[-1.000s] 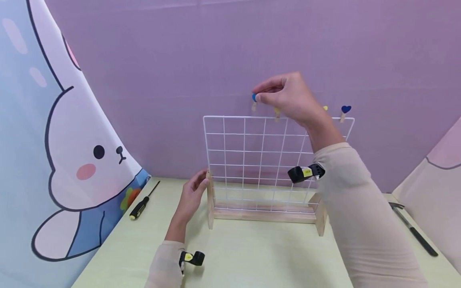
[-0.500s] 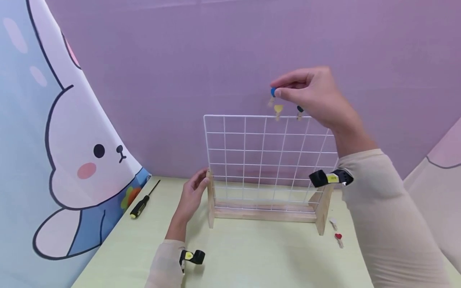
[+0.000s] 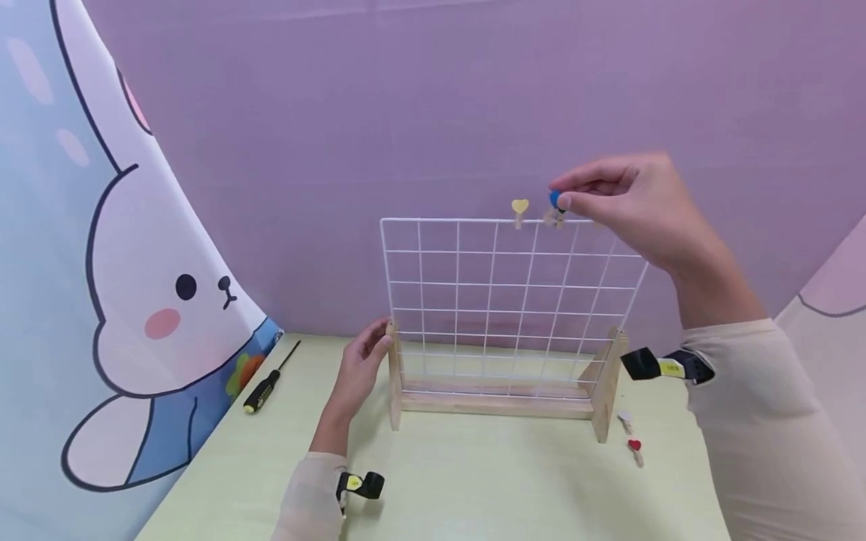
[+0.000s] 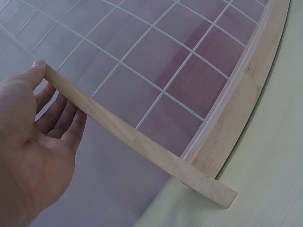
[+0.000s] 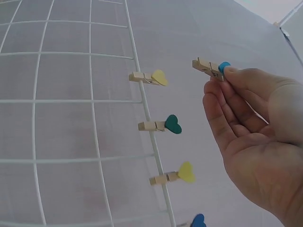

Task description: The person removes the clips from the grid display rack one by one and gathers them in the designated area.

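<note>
One blue-heart peg [image 3: 555, 201] pinched in right hand [image 3: 636, 207] grip, above grid rim [image 3: 460, 220] | left hand [image 3: 361, 364] open against frame post [image 3: 395, 376]

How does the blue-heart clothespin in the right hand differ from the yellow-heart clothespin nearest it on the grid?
The blue-heart clothespin is pinched at its heart end by the right hand and hangs clear of the wire grid; the yellow-heart clothespin is clipped onto the grid's top wire, with no hand on it. Their hearts differ in colour, blue against yellow. Both are small wooden pegs of like size with a heart at one end.
</note>
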Demonstrator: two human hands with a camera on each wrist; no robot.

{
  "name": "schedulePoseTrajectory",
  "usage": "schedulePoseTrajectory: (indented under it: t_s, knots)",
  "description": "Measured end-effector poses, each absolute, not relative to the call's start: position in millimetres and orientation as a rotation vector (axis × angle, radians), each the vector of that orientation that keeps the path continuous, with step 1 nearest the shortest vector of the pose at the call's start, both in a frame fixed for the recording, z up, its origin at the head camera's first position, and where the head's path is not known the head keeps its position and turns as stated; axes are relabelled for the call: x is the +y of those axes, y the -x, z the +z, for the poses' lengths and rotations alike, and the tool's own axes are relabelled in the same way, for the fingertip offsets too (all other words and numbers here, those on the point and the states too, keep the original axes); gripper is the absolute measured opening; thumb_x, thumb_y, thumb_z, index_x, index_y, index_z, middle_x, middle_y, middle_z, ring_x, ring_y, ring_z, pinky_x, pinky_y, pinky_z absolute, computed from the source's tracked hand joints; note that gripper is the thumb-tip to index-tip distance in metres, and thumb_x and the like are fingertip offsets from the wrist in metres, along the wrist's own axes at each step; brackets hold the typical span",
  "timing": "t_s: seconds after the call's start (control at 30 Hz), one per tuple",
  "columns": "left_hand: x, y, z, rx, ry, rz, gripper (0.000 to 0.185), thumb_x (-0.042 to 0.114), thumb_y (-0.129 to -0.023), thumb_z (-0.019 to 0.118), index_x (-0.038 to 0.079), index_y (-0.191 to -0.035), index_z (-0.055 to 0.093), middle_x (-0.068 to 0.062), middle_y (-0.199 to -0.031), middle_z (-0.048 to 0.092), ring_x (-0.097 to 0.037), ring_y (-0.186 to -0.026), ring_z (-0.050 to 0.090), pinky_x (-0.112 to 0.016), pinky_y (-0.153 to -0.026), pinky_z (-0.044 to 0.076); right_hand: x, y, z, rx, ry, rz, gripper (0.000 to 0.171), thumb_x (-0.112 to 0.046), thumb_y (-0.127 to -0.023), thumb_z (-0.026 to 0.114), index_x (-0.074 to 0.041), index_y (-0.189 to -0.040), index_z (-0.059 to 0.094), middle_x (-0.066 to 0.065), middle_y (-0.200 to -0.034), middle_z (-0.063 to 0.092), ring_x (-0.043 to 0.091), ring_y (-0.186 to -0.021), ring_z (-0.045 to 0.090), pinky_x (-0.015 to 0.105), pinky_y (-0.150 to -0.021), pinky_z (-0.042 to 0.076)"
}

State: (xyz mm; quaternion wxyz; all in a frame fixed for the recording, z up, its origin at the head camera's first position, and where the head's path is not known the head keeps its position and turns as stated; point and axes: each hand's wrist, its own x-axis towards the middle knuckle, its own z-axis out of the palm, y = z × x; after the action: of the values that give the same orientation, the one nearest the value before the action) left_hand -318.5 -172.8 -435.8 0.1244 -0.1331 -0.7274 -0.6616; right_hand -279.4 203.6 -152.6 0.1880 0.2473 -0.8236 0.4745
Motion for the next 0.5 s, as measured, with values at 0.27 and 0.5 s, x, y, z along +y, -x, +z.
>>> schedulePoseTrajectory:
  t_s: [0.27,0.5]
  knots:
    - [-174.2,319.0,-434.8,-2.135,0.372,-1.916,0.046,0.026,-0.106,0.058,0.011,-0.149,0.053,-0.013,-0.143,0.061,-0.009,-0.122,0.060,-0.014,-0.105,0.050,220.1,269.6,-164.6,-2.349,-0.685,1.259,0.020,-0.014,-0.093,0.078,-0.006,-0.111,0.079,-0.014,-0.095,0.080,0.002,-0.082,0.074,0.012,-0.072,0.058]
    - [-173.8,319.7,-436.4,-2.137,0.371,-1.926,0.046,0.028,-0.106,0.059,0.012,-0.149,0.053,-0.013,-0.143,0.061,-0.012,-0.122,0.060,-0.016,-0.106,0.050,239.5,265.1,-177.9,-2.375,-0.689,1.226,0.024,-0.012,-0.093,0.077,-0.002,-0.115,0.077,-0.015,-0.097,0.079,0.002,-0.086,0.076,0.011,-0.078,0.059]
